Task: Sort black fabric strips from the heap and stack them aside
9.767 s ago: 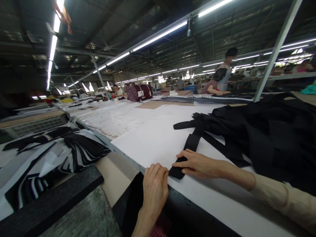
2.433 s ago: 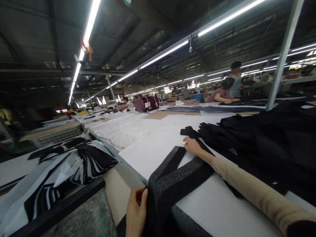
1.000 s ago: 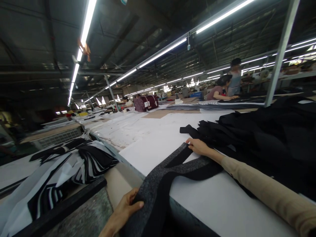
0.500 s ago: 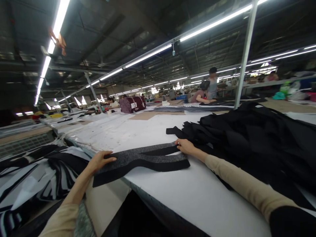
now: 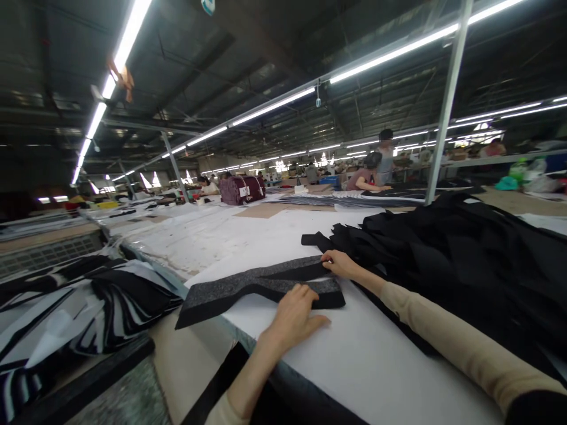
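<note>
while the left hand [image 5: 295, 311] lies half open, fingertips pressing a grey-and-black forked fabric strip [image 5: 261, 283], the right hand [image 5: 342, 264] rests flat on its far end, gripping nothing. the strip lies near the white cutting table's [image 5: 381, 360] front edge, just beside a heap of black cloth [image 5: 443, 260]; farther off, a co-worker [image 5: 365, 180] leans over the table.

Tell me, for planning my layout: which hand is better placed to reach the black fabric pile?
Probably the right hand: it rests on the grey-and-black strip, right beside the black fabric pile. The left hand sits farther off, on the strip's near edge.
</note>
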The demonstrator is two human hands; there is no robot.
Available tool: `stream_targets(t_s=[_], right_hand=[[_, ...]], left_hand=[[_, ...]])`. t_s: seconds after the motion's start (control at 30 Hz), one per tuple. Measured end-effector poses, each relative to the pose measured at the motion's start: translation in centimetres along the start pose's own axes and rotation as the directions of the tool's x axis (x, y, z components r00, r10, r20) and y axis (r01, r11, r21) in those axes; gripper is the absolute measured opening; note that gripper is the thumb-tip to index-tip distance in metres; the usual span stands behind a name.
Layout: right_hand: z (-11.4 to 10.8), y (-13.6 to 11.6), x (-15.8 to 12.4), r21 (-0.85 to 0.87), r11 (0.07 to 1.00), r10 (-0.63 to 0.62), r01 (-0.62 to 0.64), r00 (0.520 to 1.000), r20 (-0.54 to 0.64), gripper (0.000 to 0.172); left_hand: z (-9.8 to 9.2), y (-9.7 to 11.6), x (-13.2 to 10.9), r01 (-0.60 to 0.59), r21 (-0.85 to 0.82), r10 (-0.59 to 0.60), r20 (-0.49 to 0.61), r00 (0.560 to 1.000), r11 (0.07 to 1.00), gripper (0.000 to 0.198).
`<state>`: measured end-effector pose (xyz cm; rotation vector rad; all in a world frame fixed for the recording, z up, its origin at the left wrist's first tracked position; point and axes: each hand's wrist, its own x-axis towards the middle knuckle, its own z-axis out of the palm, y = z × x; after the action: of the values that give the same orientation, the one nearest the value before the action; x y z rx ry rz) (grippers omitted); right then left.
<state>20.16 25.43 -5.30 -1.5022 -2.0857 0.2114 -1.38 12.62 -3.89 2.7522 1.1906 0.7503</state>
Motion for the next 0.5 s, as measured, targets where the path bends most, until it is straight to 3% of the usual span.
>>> stream_targets(t_s=[0.07, 0.17, 0.33, 0.5], right_hand=[[-0.4, 0.2, -0.4, 0.026, 1.000, 0.005, -0.005, 1.000, 0.001, 0.013], [-0.7, 0.4, -0.9, 0.074, 0.996, 0.047, -0.046, 0.999, -0.009, 0.007], [-1.1, 0.1, -1.1, 0.160, 0.980, 0.135, -0.120, 0.987, -0.086, 0.008], [-3.3, -2.4, -2.4, 0.215, 0.976, -0.002, 0.035, 0.989, -0.150, 0.022]], left_hand=[[1.3, 1.9, 1.4, -0.001, 0.041, 0.000, 0.032, 0.999, 0.999, 0.035], [2.3, 2.4, 2.5, 0.026, 0.048, -0.027, 0.019, 0.999, 0.999, 0.017], [3.0, 1.1, 3.1, 0.128, -0.052, -0.130, -0.040, 0.991, 0.990, 0.014], [3.4, -0.9, 3.6, 0.323, -0.283, -0.359, -0.085, 0.930, 0.903, 0.021]])
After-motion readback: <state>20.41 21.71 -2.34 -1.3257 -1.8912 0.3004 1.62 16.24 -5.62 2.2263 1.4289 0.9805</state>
